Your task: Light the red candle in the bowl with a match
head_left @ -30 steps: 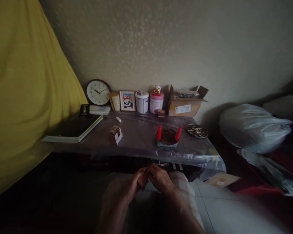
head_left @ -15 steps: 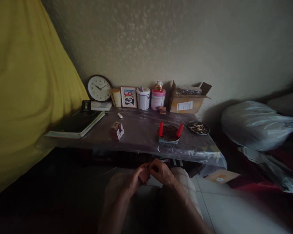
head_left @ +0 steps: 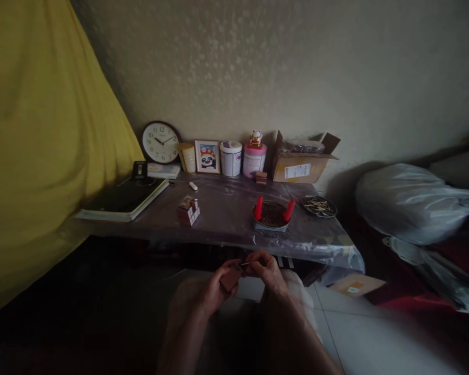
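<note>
Left grip (head_left: 214, 291) holding small reddish-brown rectangular box (head_left: 230, 279), long axis slanting away toward right grip (head_left: 269, 271); that one pinches thin pale stick (head_left: 245, 263) by box's far end, contact unclear.

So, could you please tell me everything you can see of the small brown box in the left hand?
The small brown box has a reddish tint and one broad, flat, plain-looking face showing; it looks like cardboard. The left hand grips it, hiding part of it, and holds it tilted, in front of the table. A thin pale stick in the right hand is close to its upper end; whether they touch is unclear.
</note>
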Demonstrator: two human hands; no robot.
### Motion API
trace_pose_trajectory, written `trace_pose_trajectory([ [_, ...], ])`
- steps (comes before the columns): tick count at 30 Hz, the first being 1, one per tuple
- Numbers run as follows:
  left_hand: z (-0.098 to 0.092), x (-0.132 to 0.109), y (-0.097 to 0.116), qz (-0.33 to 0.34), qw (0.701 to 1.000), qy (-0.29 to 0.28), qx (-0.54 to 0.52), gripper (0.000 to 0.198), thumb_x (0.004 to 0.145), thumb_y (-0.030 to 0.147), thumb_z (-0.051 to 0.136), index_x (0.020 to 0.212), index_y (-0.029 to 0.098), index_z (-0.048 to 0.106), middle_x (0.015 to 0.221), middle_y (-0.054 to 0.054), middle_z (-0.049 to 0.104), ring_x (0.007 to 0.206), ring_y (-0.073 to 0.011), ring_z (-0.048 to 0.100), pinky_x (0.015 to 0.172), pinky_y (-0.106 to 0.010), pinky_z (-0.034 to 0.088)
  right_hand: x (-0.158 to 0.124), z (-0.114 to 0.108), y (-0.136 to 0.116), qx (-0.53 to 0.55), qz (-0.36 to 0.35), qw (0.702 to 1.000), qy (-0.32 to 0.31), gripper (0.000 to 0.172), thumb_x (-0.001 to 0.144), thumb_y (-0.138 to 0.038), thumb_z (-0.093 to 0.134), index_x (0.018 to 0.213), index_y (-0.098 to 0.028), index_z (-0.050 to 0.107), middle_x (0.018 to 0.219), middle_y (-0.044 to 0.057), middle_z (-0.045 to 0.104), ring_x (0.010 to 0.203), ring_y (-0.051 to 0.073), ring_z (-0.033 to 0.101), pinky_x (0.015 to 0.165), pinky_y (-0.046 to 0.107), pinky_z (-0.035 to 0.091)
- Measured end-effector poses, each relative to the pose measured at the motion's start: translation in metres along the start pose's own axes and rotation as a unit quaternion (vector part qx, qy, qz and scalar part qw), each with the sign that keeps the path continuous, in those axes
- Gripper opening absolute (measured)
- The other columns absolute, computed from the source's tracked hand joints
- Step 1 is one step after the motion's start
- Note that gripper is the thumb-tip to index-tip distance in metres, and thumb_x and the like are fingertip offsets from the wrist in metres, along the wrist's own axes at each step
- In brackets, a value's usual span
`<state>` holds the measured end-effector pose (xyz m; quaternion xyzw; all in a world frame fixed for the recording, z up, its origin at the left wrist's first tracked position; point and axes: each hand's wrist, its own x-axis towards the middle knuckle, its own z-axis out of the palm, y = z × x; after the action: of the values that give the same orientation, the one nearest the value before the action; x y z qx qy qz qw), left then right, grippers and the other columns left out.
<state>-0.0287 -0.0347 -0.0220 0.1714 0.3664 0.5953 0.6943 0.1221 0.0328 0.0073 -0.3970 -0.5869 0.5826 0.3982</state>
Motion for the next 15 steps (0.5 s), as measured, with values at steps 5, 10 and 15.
trace_pose_trajectory([
  [5, 0.002, 0.0, 0.003, 0.02, 1.0, 0.009, -0.011, 0.035, 0.074, 0.031, 0.059, 0.105, 0.017, 0.067, 0.075, -0.003, 0.069, 0.047, -0.0094, 0.048, 0.04, -0.023, 0.028, -0.004, 0.004, -0.012, 0.098, 0.038, 0.994, 0.02, 0.014, 0.063, -0.027, 0.062, 0.065, -0.021, 0.05, 0.079, -0.001, 0.065, 0.056, 0.012, 0.061, 0.064, 0.035, 0.06],
  [10, 0.005, -0.004, 0.006, 0.023, 1.0, 0.003, -0.008, 0.031, 0.073, 0.034, 0.061, 0.098, 0.019, 0.07, 0.07, -0.001, 0.067, 0.041, -0.0082, 0.043, 0.041, -0.024, 0.025, -0.005, 0.007, -0.02, 0.146, 0.066, 0.986, 0.046, 0.022, 0.061, -0.03, 0.069, 0.065, -0.022, 0.049, 0.071, -0.005, 0.065, 0.05, 0.011, 0.059, 0.058, 0.03, 0.057],
  [15, 0.004, -0.005, 0.006, 0.038, 0.999, 0.014, 0.008, 0.019, 0.079, 0.035, 0.056, 0.085, 0.024, 0.07, 0.071, 0.001, 0.066, 0.04, -0.0064, 0.036, 0.043, -0.024, 0.021, -0.009, 0.009, -0.028, 0.162, 0.09, 0.981, 0.059, 0.024, 0.062, -0.032, 0.072, 0.065, -0.021, 0.051, 0.07, -0.006, 0.066, 0.049, 0.01, 0.058, 0.057, 0.027, 0.054],
])
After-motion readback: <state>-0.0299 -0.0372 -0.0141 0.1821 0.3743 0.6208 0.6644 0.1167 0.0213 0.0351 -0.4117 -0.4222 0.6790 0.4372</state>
